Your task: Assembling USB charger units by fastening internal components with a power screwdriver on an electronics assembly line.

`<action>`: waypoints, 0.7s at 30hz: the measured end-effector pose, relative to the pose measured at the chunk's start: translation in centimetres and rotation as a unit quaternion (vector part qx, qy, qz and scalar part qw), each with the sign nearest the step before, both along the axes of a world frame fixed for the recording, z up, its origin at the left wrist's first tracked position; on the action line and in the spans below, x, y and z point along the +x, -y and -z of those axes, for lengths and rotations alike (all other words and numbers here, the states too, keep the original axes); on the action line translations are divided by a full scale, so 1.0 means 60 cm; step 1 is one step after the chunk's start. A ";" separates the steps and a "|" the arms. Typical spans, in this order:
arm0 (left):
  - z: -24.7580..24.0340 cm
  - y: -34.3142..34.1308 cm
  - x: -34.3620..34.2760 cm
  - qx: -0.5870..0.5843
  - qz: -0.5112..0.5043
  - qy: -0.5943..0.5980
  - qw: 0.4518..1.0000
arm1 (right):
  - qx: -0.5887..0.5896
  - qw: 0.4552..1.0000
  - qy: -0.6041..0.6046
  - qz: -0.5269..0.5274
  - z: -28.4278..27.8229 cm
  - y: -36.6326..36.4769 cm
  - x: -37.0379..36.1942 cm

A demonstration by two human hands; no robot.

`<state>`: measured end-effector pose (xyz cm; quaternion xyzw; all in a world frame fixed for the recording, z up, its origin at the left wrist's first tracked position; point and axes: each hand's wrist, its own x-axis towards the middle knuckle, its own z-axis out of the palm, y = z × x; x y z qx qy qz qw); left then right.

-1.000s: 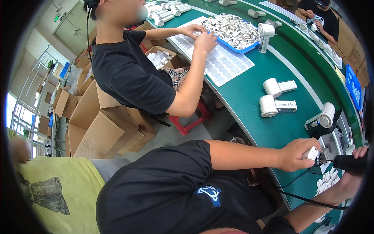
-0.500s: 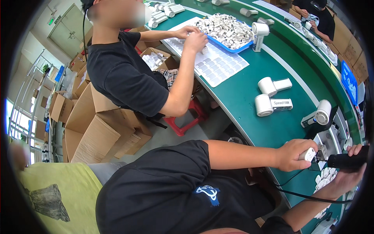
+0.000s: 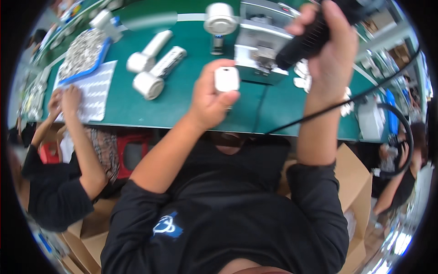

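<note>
Both hands now sit higher and nearer the middle. Left hand pinches a small white rounded plastic part, face up, while right hand grips a black corded power tool just right of it, over the green workbench, probably ready for fastening.

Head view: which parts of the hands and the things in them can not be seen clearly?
- Black tool in the right hand: its tip is cut off by the top edge.
- Small white part in the left hand: its underside is hidden by the fingers.
- Grey machine: blurred, partly behind the right hand.
</note>
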<state>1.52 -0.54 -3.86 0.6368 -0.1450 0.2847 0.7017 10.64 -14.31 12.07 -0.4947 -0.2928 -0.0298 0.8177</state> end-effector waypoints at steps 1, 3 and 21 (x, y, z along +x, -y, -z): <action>-0.007 0.005 0.000 -0.020 0.017 0.002 1.000 | -0.006 1.000 -0.004 0.015 0.003 0.001 0.005; -0.006 -0.001 0.002 -0.011 0.026 0.025 0.999 | 0.001 1.000 0.009 -0.012 0.020 0.001 0.017; -0.005 0.007 0.012 0.010 0.000 0.036 0.999 | -0.039 0.998 -0.029 -0.036 0.065 0.006 0.050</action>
